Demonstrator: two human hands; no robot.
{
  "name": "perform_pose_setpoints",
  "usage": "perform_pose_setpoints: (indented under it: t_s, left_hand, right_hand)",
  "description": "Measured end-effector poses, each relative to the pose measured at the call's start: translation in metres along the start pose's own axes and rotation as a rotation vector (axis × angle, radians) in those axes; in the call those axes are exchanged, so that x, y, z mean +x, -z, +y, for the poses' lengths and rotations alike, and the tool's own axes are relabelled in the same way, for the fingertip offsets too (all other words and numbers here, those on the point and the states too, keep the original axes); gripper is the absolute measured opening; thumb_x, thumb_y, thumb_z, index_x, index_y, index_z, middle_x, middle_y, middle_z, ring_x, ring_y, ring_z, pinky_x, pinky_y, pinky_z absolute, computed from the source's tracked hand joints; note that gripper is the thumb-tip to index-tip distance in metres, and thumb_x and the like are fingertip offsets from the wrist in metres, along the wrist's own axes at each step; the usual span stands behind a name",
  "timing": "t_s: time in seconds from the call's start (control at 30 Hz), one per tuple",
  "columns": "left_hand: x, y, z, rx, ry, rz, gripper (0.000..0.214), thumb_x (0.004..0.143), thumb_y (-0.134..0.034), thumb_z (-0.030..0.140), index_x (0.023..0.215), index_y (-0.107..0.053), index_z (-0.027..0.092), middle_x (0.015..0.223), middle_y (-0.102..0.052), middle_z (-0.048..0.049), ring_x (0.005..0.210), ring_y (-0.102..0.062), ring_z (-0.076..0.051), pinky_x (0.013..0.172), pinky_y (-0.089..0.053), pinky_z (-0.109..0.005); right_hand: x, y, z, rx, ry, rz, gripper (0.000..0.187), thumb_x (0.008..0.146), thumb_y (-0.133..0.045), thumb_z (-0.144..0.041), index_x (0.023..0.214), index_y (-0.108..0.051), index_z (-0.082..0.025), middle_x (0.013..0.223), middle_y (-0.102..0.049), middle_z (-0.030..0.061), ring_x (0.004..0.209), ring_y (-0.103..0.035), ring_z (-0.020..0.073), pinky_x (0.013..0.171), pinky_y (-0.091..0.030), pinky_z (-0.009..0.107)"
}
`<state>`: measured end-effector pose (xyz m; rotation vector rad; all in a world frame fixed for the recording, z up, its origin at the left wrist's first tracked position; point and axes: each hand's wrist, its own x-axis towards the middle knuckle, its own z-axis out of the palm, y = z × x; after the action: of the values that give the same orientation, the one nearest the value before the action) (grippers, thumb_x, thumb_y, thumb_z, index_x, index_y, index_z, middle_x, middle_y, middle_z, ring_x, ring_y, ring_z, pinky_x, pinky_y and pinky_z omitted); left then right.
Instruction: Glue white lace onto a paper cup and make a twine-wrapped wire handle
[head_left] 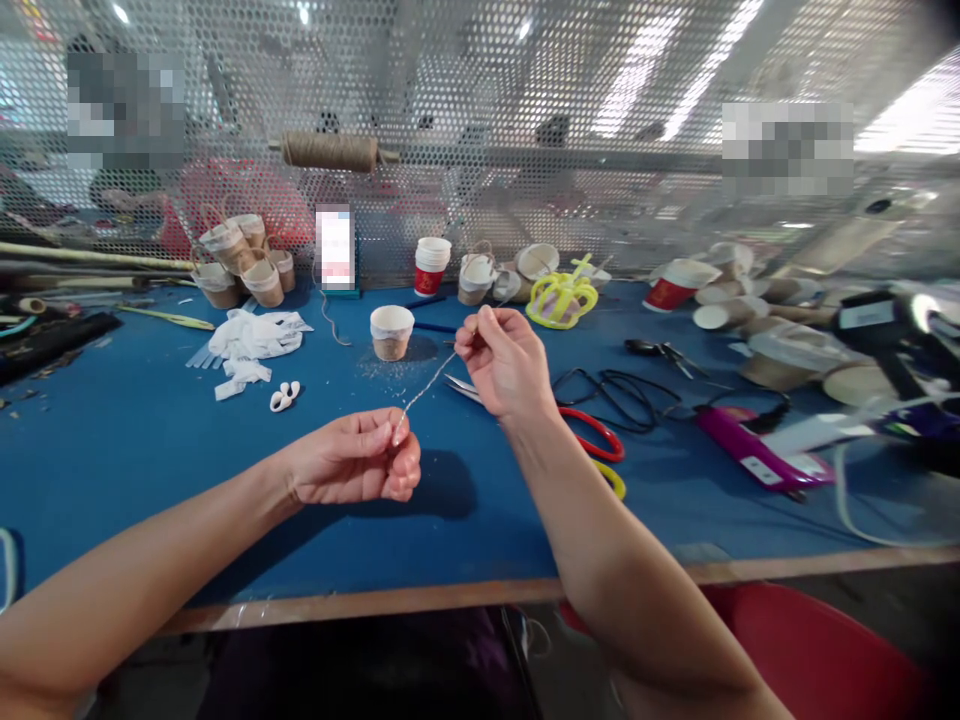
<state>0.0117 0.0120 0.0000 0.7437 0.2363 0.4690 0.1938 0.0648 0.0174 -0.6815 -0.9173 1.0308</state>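
Observation:
A thin pale string (pixel 429 386) runs taut between my two hands above the blue table (pixel 135 430). My left hand (pixel 358 458) is closed, pinching the string's lower end between thumb and fingers. My right hand (pixel 504 360) is closed too, pinching the upper end at its fingertips. A small paper cup (pixel 391 331) wrapped in twine stands just behind the string. Scissors with red and yellow handles (pixel 596 440) lie on the table under my right wrist.
More wrapped cups (pixel 240 260) are piled at back left, red paper cups (pixel 431 266) and a yellow plastic frame (pixel 562 297) at the back. White scraps (pixel 251 340) lie left. A purple glue gun (pixel 757 455), black scissors (pixel 664 352) and cables lie right. A mesh screen (pixel 480 100) carries a twine spool (pixel 330 151).

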Motion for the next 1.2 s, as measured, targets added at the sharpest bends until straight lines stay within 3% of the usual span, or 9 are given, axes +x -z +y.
perform_pose_setpoints:
  t_s: [0.2,0.3,0.6,0.77,0.93,1.03,1.2]
  left_hand:
    - [-0.001,-0.005,-0.004,0.004,0.016,-0.025,0.022,0.068,-0.070,0.034,0.069,-0.056,0.017,0.059,-0.052,0.0004,0.055,-0.047,-0.010,0.054,-0.035,-0.025]
    - [-0.001,-0.003,-0.001,0.064,0.017,0.018,0.023,0.067,-0.071,0.033,0.063,-0.058,0.015,0.056,-0.051,0.0004,0.052,-0.046,-0.009,0.053,-0.034,-0.026]
    - [0.003,0.013,0.014,0.332,-0.143,0.353,0.016,0.069,-0.065,0.020,0.059,-0.055,0.013,0.056,-0.057,-0.0002,0.052,-0.051,-0.008,0.055,-0.037,-0.023]
    - [0.007,0.019,0.015,0.354,-0.230,0.538,0.018,0.068,-0.067,0.023,0.060,-0.054,0.013,0.058,-0.057,0.0012,0.053,-0.051,-0.007,0.055,-0.039,-0.022]
    - [0.009,0.024,0.015,0.434,-0.272,0.666,0.020,0.065,-0.068,0.026,0.061,-0.052,0.014,0.059,-0.057,0.0012,0.054,-0.051,-0.008,0.056,-0.040,-0.024]
    - [0.007,0.028,0.016,0.809,-0.365,0.793,0.015,0.068,-0.062,0.026,0.064,-0.052,0.017,0.060,-0.058,0.0003,0.056,-0.051,-0.011,0.057,-0.040,-0.026]
    - [0.002,0.034,0.021,1.752,-0.742,0.868,0.015,0.076,-0.051,0.023,0.062,-0.053,0.019,0.066,-0.058,-0.0038,0.068,-0.052,-0.017,0.069,-0.038,-0.033]
  right_hand:
    - [-0.003,-0.003,0.001,0.030,-0.035,-0.011,0.020,0.079,-0.060,-0.023,0.066,-0.045,-0.018,0.059,-0.054,-0.0071,0.051,-0.052,0.0039,0.047,-0.042,0.016]
    - [-0.002,-0.002,0.001,0.013,-0.021,-0.025,0.020,0.079,-0.060,-0.025,0.067,-0.045,-0.019,0.060,-0.053,-0.0073,0.051,-0.052,0.0040,0.047,-0.042,0.017]
    - [0.005,0.004,0.000,-0.081,0.174,0.076,0.021,0.076,-0.062,-0.027,0.067,-0.045,-0.020,0.054,-0.053,-0.0078,0.048,-0.051,0.0052,0.045,-0.040,0.018]
    - [0.007,0.005,0.001,-0.147,0.250,0.167,0.024,0.074,-0.064,-0.031,0.067,-0.043,-0.020,0.051,-0.053,-0.0086,0.045,-0.050,0.0055,0.045,-0.041,0.019]
    - [0.008,0.006,0.002,-0.159,0.257,0.156,0.025,0.073,-0.064,-0.032,0.067,-0.044,-0.020,0.052,-0.053,-0.0081,0.046,-0.052,0.0056,0.045,-0.042,0.019]
    - [0.007,0.005,0.004,-0.175,0.249,0.160,0.024,0.074,-0.064,-0.031,0.067,-0.044,-0.020,0.051,-0.054,-0.0081,0.045,-0.052,0.0057,0.044,-0.041,0.019]
    - [0.006,0.002,0.008,-0.159,0.165,0.228,0.024,0.073,-0.065,-0.028,0.064,-0.045,-0.019,0.048,-0.054,-0.0083,0.043,-0.052,0.0052,0.042,-0.041,0.018]
